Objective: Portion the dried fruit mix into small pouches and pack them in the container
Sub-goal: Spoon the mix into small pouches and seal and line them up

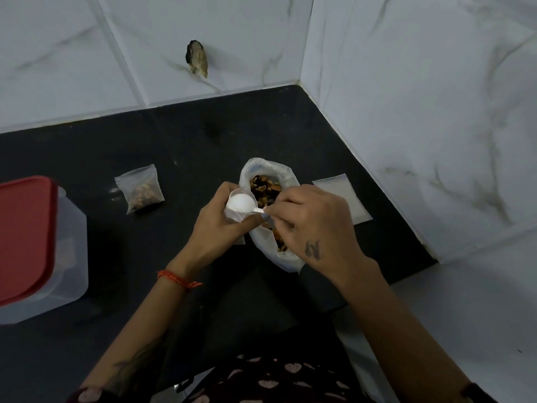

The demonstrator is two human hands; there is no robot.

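A white plastic bag of dried fruit mix lies open on the black counter. My left hand grips a small clear pouch beside the bag's mouth. My right hand pinches the handle of a white spoon, whose bowl sits turned over at the pouch's opening. A filled, closed pouch lies further left. At the left edge stands a clear container with a red lid.
Flat empty pouches lie right of the bag. White marble-tiled walls close the counter at the back and right, meeting in a corner. A dark broken spot marks the back wall.
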